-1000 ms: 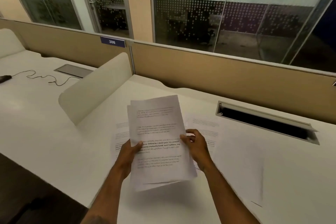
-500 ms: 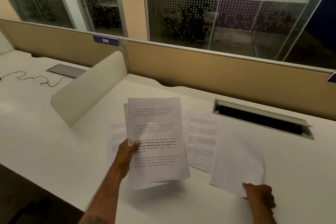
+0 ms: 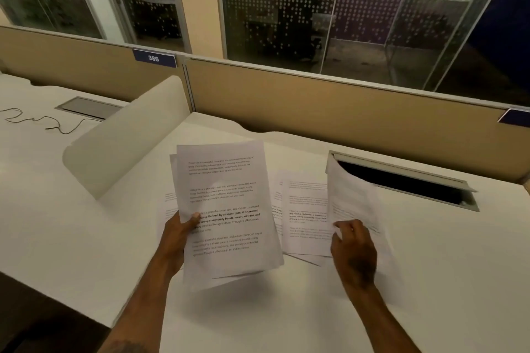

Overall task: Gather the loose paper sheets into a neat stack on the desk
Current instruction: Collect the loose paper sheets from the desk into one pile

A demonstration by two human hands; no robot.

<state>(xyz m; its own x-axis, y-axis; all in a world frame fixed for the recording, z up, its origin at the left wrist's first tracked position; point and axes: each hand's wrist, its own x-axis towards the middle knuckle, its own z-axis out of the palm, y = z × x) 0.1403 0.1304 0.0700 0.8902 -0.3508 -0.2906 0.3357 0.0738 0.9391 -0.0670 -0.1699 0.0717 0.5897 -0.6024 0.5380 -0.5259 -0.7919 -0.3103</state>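
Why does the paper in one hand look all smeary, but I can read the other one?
Head view: the sheet in the right hand is motion-blurred, its print unreadable; the bundle in the left hand is sharper, its bold line legible, with a soft shadow on the desk below.

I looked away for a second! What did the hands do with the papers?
The right hand let go of the held bundle of white printed sheets, reached right, grabbed a loose white sheet and lifted it. The left hand kept holding the bundle.
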